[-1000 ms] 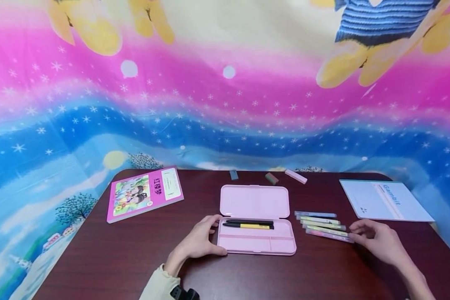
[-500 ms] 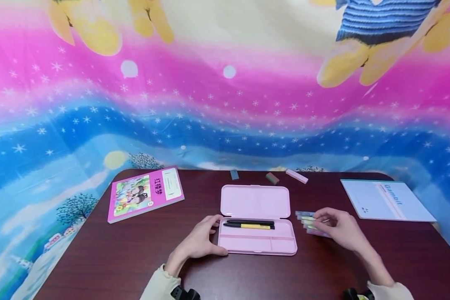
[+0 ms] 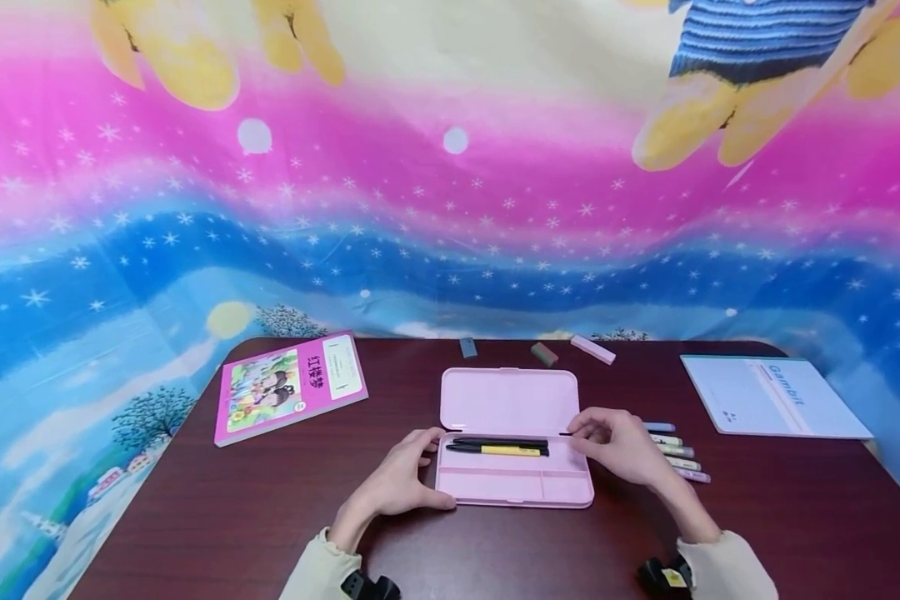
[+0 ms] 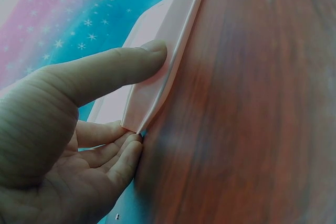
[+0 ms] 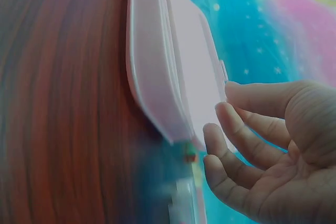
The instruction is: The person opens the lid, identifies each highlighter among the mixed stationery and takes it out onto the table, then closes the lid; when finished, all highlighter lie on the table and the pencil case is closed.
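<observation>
A pink pencil case (image 3: 487, 485) lies with its lid (image 3: 508, 400) folded back. Inside its rear compartment are black pens (image 3: 465, 442) and a yellow-and-black pen (image 3: 510, 451). My left hand (image 3: 396, 477) holds the case's left end, thumb on the front wall and fingers around the side, as the left wrist view shows. Over the case's right rear corner is my right hand (image 3: 621, 446). In the right wrist view its thumb and loosely bent fingers (image 5: 231, 177) stand apart with nothing between them. Several highlighters (image 3: 678, 452) lie right of the case, partly hidden behind that hand.
A grey-blue eraser (image 3: 468, 347), a brown-and-green eraser (image 3: 544, 354) and a pink-and-white block (image 3: 592, 350) lie behind the case. A pink book (image 3: 292, 387) is at left, a pale blue notebook (image 3: 772, 396) at right. A patterned cloth (image 3: 420, 208) hangs behind the table.
My right hand has moved left from the right ends of the highlighters, across them, to the case's right rear corner. The left hand has kept its hold on the case.
</observation>
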Demonstrator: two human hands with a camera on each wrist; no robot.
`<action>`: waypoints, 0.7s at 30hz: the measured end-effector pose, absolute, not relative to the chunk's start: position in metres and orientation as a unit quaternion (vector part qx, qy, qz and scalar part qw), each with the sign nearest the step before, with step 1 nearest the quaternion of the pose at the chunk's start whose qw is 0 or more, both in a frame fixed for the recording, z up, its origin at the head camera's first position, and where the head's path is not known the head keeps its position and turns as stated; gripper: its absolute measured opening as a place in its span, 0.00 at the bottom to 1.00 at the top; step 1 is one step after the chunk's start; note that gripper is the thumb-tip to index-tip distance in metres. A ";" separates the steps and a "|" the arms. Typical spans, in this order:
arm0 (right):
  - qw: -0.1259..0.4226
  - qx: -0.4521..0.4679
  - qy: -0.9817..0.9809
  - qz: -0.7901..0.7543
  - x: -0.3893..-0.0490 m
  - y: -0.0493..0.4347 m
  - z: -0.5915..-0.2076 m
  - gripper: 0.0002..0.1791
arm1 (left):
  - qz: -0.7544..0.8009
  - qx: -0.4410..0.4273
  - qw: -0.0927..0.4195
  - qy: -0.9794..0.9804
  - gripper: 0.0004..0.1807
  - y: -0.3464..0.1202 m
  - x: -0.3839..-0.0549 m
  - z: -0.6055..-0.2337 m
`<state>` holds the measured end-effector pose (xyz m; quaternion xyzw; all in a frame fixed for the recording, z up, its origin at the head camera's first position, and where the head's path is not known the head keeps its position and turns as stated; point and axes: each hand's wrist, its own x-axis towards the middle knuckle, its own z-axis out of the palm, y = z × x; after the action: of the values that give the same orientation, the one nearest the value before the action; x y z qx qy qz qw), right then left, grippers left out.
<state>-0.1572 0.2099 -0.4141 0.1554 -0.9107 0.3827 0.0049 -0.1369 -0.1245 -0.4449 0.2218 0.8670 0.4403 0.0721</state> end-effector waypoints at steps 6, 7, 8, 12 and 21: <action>-0.011 0.181 -0.902 0.393 -0.156 0.188 -0.417 0.05 | 0.440 0.220 0.074 0.867 0.48 -0.125 -0.136 -0.444; -0.009 0.186 -0.901 0.392 -0.156 0.185 -0.417 0.05 | 0.440 0.220 0.074 0.867 0.48 -0.126 -0.136 -0.444; -0.007 0.192 -0.900 0.391 -0.156 0.182 -0.417 0.05 | 0.440 0.220 0.074 0.867 0.48 -0.126 -0.136 -0.444; 0.002 0.212 -0.899 0.382 -0.157 0.175 -0.418 0.05 | 0.439 0.221 0.073 0.868 0.48 -0.126 -0.137 -0.445; -0.002 0.250 -0.910 0.331 -0.157 0.168 -0.422 0.03 | 0.441 0.224 0.071 0.866 0.47 -0.126 -0.137 -0.445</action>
<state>-0.1574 0.1682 -0.4221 0.2498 -0.9101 0.3306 -0.0018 -0.1374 -0.1255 -0.4446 0.2243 0.8663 0.4406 0.0709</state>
